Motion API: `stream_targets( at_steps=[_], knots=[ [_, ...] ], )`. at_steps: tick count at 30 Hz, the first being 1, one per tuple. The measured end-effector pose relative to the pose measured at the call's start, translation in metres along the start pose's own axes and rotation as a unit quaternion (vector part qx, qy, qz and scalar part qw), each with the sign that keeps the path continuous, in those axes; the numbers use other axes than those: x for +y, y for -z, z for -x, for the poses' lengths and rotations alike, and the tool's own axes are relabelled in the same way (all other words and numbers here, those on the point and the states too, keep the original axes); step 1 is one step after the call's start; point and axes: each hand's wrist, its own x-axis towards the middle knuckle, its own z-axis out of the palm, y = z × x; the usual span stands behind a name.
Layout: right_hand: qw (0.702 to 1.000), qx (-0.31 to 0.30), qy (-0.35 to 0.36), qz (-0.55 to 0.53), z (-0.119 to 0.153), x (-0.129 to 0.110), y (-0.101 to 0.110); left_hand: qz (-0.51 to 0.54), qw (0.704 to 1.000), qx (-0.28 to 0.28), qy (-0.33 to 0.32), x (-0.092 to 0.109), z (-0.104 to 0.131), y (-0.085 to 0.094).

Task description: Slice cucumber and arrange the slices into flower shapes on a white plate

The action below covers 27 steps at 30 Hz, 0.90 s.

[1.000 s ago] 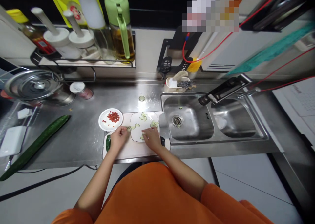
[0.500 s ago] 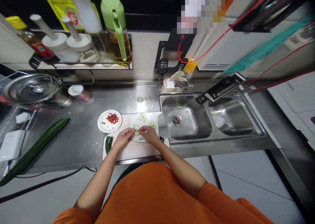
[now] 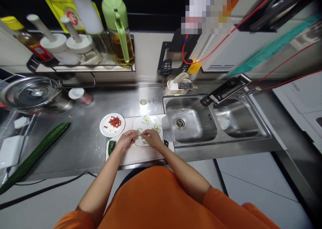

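Over a white square plate (image 3: 151, 142), my left hand (image 3: 127, 140) and my right hand (image 3: 151, 138) meet fingertip to fingertip. Both pinch a thin cucumber slice (image 3: 140, 133) between them. Pale green cucumber slices (image 3: 145, 120) lie on the plate in small curved groups. Beneath is a light cutting board (image 3: 133, 158), with a dark green cucumber piece (image 3: 111, 147) at its left side, partly behind my left wrist. A round white plate (image 3: 103, 130) of chopped red pieces (image 3: 115, 122) stands left of the square plate.
A whole cucumber (image 3: 40, 152) lies at the left beside a white box (image 3: 11, 151). A lidded pot (image 3: 32, 93) and a small jar (image 3: 81, 96) stand behind. One slice (image 3: 143, 102) lies on the steel counter. The double sink (image 3: 193, 121) is at the right.
My left hand has turned slightly, and the slice between my fingertips is tilted more edge-on. The view has shifted slightly.
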Motion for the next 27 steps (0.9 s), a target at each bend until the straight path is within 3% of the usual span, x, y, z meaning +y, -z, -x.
stream_targets(
  at_steps=[5, 9, 13, 19, 27],
  knots=[
    [0.994, 0.026, -0.106, -0.030, -0.012, 0.001, -0.012, -0.109, 0.989, 0.052, -0.090, 0.002, -0.020, 0.008],
    [0.987, 0.047, -0.150, 0.027, -0.021, -0.002, -0.022, -0.276, 0.946, 0.096, -0.142, 0.004, -0.032, 0.014],
    [0.982, 0.043, -0.157, 0.094, -0.027, -0.005, -0.029, -0.376, 0.901, 0.118, -0.181, 0.007, -0.035, 0.016],
    [0.974, 0.032, -0.165, 0.152, -0.028, -0.007, -0.034, -0.425, 0.872, 0.126, -0.207, 0.008, -0.034, 0.011],
    [0.970, 0.032, -0.161, 0.178, -0.028, -0.009, -0.037, -0.436, 0.863, 0.126, -0.220, 0.009, -0.032, 0.009]
  ],
)
